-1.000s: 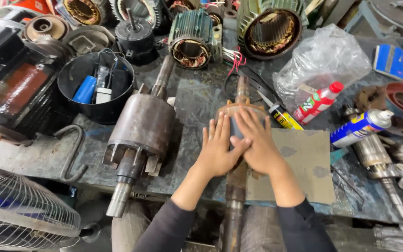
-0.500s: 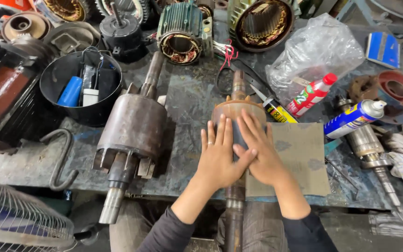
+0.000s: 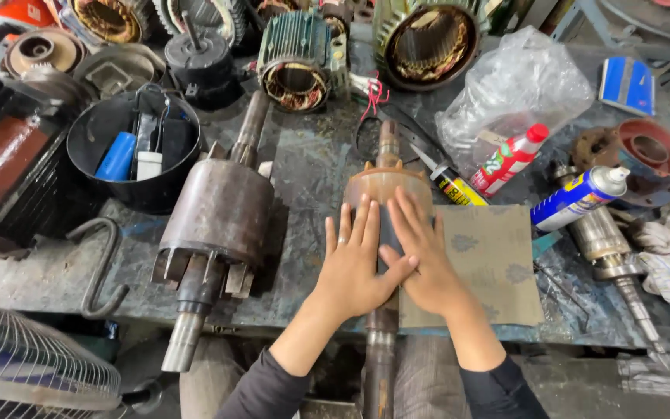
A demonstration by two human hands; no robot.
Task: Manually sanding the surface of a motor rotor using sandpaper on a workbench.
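A rusty motor rotor (image 3: 385, 190) on a long shaft (image 3: 379, 365) lies lengthwise on the workbench in front of me. My left hand (image 3: 354, 264) and my right hand (image 3: 420, 260) press flat on the rotor's drum, fingers spread, the left thumb crossing over the right thumb. Both palms rest on the drum without clasping it. A sheet of grey-brown sandpaper (image 3: 490, 268) lies flat on the bench under and beside my right hand. A larger rotor (image 3: 219, 217) with its own shaft lies to the left.
Stator housings (image 3: 300, 58) line the back. A black bowl (image 3: 135, 151) of small parts sits left. A plastic bag (image 3: 513, 89), a red-capped bottle (image 3: 509, 159), a blue spray can (image 3: 579, 198) and a third shaft (image 3: 610, 248) lie right. A fan guard (image 3: 25, 372) is bottom left.
My hands have slid a little along the rotor drum and now overlap at the thumbs. The view has shifted slightly lower and left.
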